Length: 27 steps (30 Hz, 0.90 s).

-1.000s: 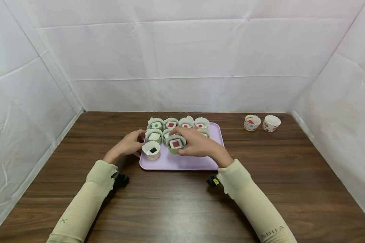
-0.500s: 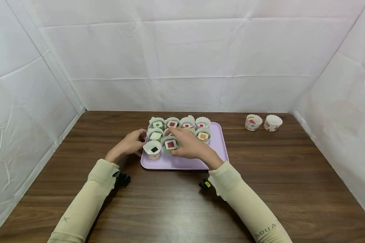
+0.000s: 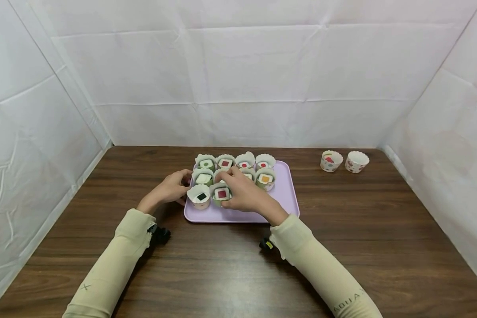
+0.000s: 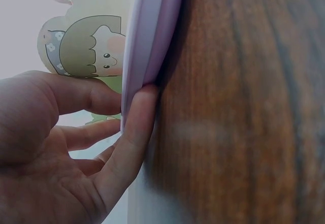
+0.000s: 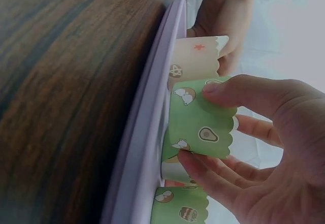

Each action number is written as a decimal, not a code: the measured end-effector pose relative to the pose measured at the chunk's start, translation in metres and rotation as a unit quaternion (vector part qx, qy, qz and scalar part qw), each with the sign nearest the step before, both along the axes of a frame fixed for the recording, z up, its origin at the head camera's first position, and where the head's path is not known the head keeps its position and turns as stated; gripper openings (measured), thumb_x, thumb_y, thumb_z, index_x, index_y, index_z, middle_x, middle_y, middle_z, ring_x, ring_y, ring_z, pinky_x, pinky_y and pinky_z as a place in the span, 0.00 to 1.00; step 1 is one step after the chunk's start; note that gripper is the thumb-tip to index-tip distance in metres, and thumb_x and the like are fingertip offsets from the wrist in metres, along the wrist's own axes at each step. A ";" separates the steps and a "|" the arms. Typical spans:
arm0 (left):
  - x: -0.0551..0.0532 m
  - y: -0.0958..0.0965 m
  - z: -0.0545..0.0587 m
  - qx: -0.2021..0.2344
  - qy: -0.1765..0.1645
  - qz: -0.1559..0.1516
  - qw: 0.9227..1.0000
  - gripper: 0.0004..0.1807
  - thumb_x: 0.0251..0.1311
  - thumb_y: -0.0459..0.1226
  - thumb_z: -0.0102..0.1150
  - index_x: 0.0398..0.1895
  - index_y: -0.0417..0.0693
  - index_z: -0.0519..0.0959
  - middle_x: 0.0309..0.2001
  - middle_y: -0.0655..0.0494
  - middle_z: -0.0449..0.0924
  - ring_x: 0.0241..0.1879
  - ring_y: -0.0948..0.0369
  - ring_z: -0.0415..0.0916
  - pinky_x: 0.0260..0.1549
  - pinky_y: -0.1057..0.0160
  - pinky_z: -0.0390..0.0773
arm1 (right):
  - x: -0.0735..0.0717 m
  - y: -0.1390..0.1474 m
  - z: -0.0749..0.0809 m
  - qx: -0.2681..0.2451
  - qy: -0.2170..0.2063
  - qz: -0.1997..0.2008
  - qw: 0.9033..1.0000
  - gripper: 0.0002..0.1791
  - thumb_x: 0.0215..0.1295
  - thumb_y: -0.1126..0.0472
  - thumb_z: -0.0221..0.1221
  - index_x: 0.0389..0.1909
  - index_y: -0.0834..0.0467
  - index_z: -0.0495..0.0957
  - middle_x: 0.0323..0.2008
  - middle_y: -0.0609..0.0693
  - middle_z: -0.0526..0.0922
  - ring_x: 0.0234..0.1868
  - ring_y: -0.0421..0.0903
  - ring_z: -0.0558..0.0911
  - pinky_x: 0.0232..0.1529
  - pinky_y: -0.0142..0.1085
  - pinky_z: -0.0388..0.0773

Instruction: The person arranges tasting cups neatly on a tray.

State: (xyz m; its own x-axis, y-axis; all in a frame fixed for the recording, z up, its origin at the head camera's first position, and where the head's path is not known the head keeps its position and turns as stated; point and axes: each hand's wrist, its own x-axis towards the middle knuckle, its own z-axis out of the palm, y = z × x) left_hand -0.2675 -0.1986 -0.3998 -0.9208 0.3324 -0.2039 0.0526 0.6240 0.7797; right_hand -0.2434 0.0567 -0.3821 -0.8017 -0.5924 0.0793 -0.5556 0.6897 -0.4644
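At the tray's left edge, my left hand (image 3: 169,187) pinches the rim of the lilac tray (image 3: 242,216); the left wrist view shows fingers (image 4: 139,117) on both sides of that rim. My right hand (image 3: 244,192) holds a green paper baking cup (image 5: 200,117) with avocado prints, thumb on one side and fingers on another. Inside this cup lies a white piece with a dark red square (image 3: 221,194). It stands in the front row, right beside a pale cup with a black square (image 3: 199,197). My right fingers partly hide the cups behind.
Several filled paper cups stand in two rows behind, among them one with an orange square (image 3: 265,178). Two more cups, a spotted one (image 3: 331,161) with something red inside and a white patterned one (image 3: 357,162), stand at the back right of the wooden table (image 3: 222,265).
My right hand has carried the green cup left and slightly down, up to the black-square cup. The orange-square cup has come into sight. My left hand has stayed at the tray's edge.
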 end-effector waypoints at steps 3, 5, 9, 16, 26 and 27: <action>0.001 0.001 0.000 0.000 -0.001 0.001 1.000 0.31 0.72 0.29 0.49 0.76 0.31 0.59 0.61 0.29 0.69 0.38 0.53 0.80 0.33 0.56 0.91 | 0.000 0.000 -0.002 0.001 0.003 -0.001 1.000 0.30 0.57 0.59 0.75 0.60 0.50 0.75 0.59 0.58 0.72 0.47 0.51 0.77 0.48 0.45 0.81; 0.001 0.001 0.000 0.000 -0.002 0.002 1.000 0.31 0.72 0.29 0.49 0.76 0.31 0.59 0.61 0.29 0.69 0.38 0.53 0.79 0.33 0.56 0.91 | -0.001 0.000 -0.004 0.002 0.008 0.000 1.000 0.31 0.56 0.60 0.75 0.60 0.51 0.75 0.60 0.59 0.73 0.49 0.52 0.78 0.49 0.46 0.81; 0.001 0.001 0.000 -0.001 -0.003 0.003 1.000 0.31 0.72 0.30 0.49 0.76 0.31 0.58 0.61 0.29 0.69 0.38 0.53 0.80 0.33 0.56 0.91 | -0.002 -0.001 -0.006 0.008 0.013 0.001 1.000 0.31 0.56 0.60 0.75 0.61 0.52 0.76 0.62 0.59 0.73 0.52 0.53 0.78 0.52 0.47 0.82; 0.002 0.000 0.002 -0.006 0.001 -0.004 1.000 0.32 0.72 0.30 0.49 0.77 0.31 0.57 0.62 0.28 0.68 0.39 0.51 0.80 0.33 0.56 0.91 | -0.002 0.000 -0.008 0.011 0.009 -0.005 1.000 0.33 0.57 0.59 0.74 0.64 0.53 0.76 0.64 0.60 0.72 0.54 0.54 0.78 0.53 0.48 0.82; 0.002 0.001 0.001 -0.005 0.002 0.001 1.000 0.31 0.71 0.29 0.50 0.76 0.31 0.58 0.61 0.28 0.69 0.38 0.52 0.80 0.33 0.56 0.91 | -0.002 0.000 -0.007 0.019 0.000 -0.004 1.000 0.35 0.58 0.59 0.74 0.67 0.53 0.74 0.66 0.61 0.70 0.56 0.55 0.78 0.56 0.50 0.81; 0.002 0.001 0.001 -0.004 0.003 0.000 1.000 0.32 0.71 0.29 0.50 0.76 0.30 0.58 0.61 0.28 0.69 0.38 0.52 0.80 0.33 0.56 0.91 | -0.001 0.000 -0.007 0.021 0.000 -0.004 1.000 0.35 0.59 0.59 0.74 0.68 0.53 0.74 0.66 0.61 0.70 0.56 0.55 0.78 0.56 0.50 0.81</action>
